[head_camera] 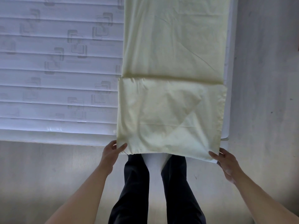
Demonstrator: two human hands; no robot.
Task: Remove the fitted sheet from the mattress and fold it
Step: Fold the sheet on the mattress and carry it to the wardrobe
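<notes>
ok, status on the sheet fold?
Left hand and right hand each pinch a near corner. Fitted sheet off the mattress, folded into a strip, near end doubled. Nothing in the way.

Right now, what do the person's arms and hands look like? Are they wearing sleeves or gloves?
No gloves and no sleeves in view: both forearms are bare up to the picture's edge. The left hand and the right hand show no rings, watch or bracelets that I can see. Below them are dark trousers.

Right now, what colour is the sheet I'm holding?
Pale yellow and plain, no pattern; the sheet shows best in the head view.
</notes>
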